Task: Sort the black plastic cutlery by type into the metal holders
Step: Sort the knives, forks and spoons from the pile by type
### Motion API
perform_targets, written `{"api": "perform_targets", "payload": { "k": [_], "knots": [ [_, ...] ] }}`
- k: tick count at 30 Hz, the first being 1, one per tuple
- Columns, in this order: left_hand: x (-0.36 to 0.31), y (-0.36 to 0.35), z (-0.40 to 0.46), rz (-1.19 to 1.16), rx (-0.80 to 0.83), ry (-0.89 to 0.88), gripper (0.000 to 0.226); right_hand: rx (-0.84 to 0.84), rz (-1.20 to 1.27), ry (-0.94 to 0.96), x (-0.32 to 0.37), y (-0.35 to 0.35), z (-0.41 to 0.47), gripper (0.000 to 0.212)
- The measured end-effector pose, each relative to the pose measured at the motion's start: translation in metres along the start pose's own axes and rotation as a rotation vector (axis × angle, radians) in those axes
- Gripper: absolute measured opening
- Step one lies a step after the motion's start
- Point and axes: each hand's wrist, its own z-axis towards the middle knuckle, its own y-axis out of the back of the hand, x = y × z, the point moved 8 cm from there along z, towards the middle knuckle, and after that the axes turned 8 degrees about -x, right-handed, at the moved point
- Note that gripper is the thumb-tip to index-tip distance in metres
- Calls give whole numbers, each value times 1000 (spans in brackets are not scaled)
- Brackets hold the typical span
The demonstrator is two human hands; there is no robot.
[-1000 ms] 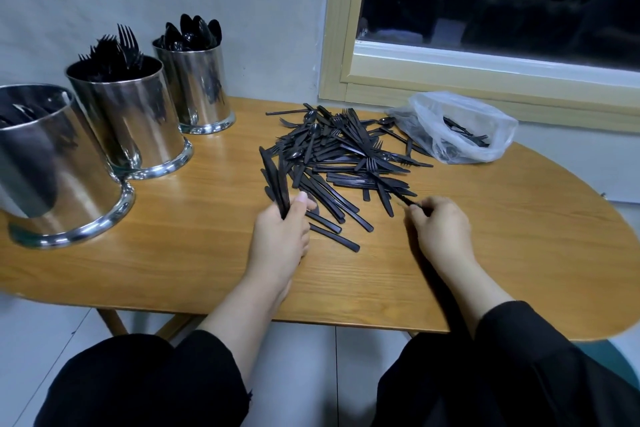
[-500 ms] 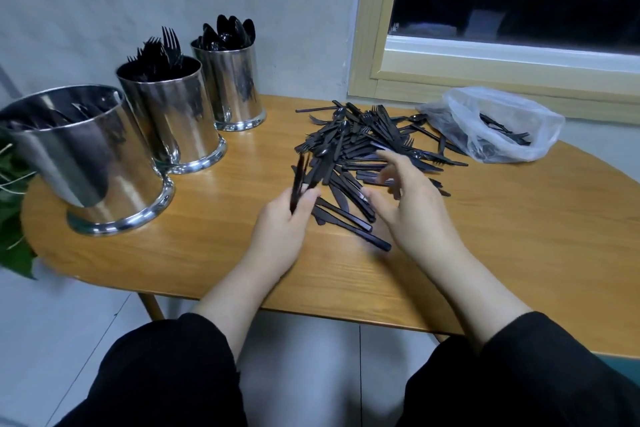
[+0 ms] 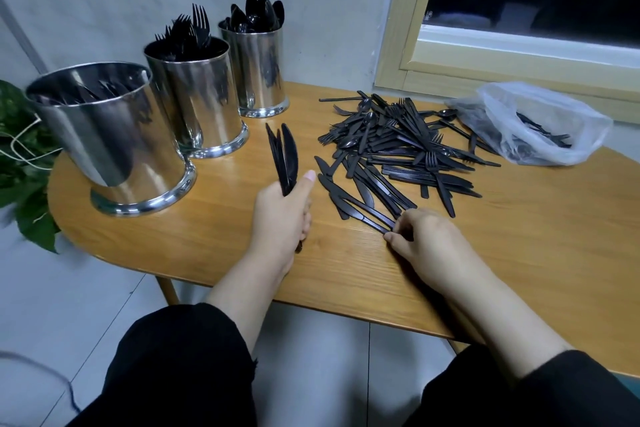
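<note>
We're seeing three metal holders standing in a row at the left of the wooden surface [image 3: 519, 253]. The nearest holder [image 3: 114, 149] is holding dark cutlery lying low inside, type hard to tell. The middle holder [image 3: 197, 97] is carrying forks [image 3: 194, 28], tines up. The far holder [image 3: 258, 69] is carrying spoons [image 3: 259, 15], bowls up. The left hand [image 3: 282, 208] is gripping a bundle of knives [image 3: 284, 156], blades pointing up and away, just right of the middle holder. The right hand [image 3: 427, 239] is pinching the handle end of a knife [image 3: 356, 201] lying at the near edge of the mixed pile [image 3: 405, 146] of forks, spoons and knives at mid surface. A clear plastic bag [image 3: 533, 121] is sitting right of the pile with more black cutlery inside. Green leaves [image 3: 20, 163] are showing past the left edge.
</note>
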Motion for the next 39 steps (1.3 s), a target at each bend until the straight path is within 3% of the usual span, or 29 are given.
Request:
{"api": "perform_targets", "payload": {
  "k": [4, 11, 16, 20, 25, 28, 32, 36, 39],
  "knots": [
    [0, -2, -3, 0, 19, 18, 38, -34, 108, -4, 0, 2, -7, 17],
    [1, -9, -6, 31, 31, 2, 35, -256, 315, 18, 10, 6, -17, 23],
    [4, -23, -14, 109, -15, 7, 37, -443, 279, 219, 47, 11, -12, 14],
    [6, -20, -7, 56, -106, 45, 29, -422, 235, 326, 61, -1, -1, 16],
    [0, -2, 12, 10, -174, 21, 31, -364, 4, 27, 16, -7, 8, 24],
    [-7, -3, 11, -62, -133, -36, 23, -299, -62, -20, 13, -17, 11, 22],
    [-8, -5, 10, -80, -108, -69, 21, -299, -30, -41, 13, -14, 12, 17],
    [4, -1, 14, -140, -102, 12, 24, -280, 52, -54, 14, -12, 11, 8],
    [4, -2, 13, -138, -73, 21, 24, -321, 248, -62, 16, -5, 9, 10]
  ]
}}
